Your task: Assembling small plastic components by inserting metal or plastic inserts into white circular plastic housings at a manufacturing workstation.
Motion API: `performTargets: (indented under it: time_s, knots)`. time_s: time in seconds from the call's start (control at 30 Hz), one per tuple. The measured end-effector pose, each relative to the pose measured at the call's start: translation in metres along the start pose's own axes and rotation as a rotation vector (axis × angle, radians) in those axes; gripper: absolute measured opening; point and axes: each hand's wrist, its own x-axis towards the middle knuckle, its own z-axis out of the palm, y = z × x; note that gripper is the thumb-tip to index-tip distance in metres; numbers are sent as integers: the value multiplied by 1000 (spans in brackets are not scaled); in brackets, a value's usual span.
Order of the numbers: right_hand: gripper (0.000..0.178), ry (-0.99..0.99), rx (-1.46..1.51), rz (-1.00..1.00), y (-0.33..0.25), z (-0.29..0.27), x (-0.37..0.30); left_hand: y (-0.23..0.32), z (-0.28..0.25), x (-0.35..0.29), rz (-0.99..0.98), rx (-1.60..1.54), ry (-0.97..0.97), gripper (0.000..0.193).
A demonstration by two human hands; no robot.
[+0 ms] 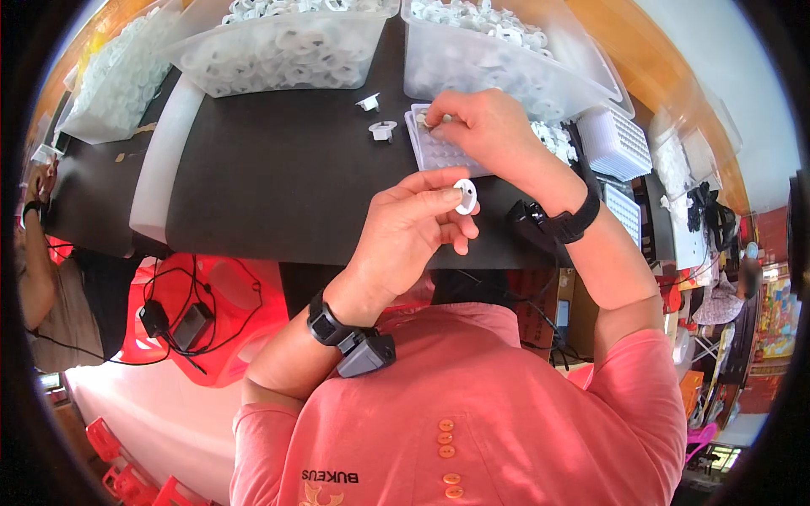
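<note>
Between the thumb and fingers of my left hand (415, 221) is a round white plastic part (465, 196) with a small dark hole, held above the near edge of the table. My right hand (483, 126) reaches over a white tray (456, 158) with rows of small dimples. Its thumb and index finger are pinched together at the tray's far left corner; what lies between them is too small to make out. Two loose white plastic parts, one (382, 131) nearer and one (368, 102) farther, lie on the dark table left of the tray.
Clear bins of white parts stand at the back, one in the middle (283, 59) and one at right (506, 63). A white foam strip (166, 160) divides the dark table (261, 177). Stacked white trays (614, 143) stand at right. A co-worker's arm (35, 253) shows far left.
</note>
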Motion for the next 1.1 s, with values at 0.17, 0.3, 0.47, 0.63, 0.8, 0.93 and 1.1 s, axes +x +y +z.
performTargets:
  time_s: [0.17, 0.3, 0.47, 0.63, 0.8, 0.93, 1.1]
  knots:
    - [12, -52, -34, -24, -3, -4, -1, 2, 3, -1, -25, -10, 27, 40]
    - [11, -60, -49, -55, 0, -4, 1, 1, 4, -1, -22, 7, 47, 41]
    - [14, -83, -205, -7, 0, 2, 0, 1, 4, 1, -16, 45, 64, 43]
    - [13, 16, 40, 31, -3, -21, -24, -2, -1, -2, 85, -12, 21, 34]
    - [8, 4, 612, 186, -35, -42, -65, -2, 0, -6, 205, 56, 31, 32]
    - [6, -40, 944, 277, -40, -33, -76, -5, 7, -7, 187, 44, 3, 32]
    - [9, -67, 1003, 336, -51, -32, -89, -11, 3, -8, 213, 84, 0, 33]
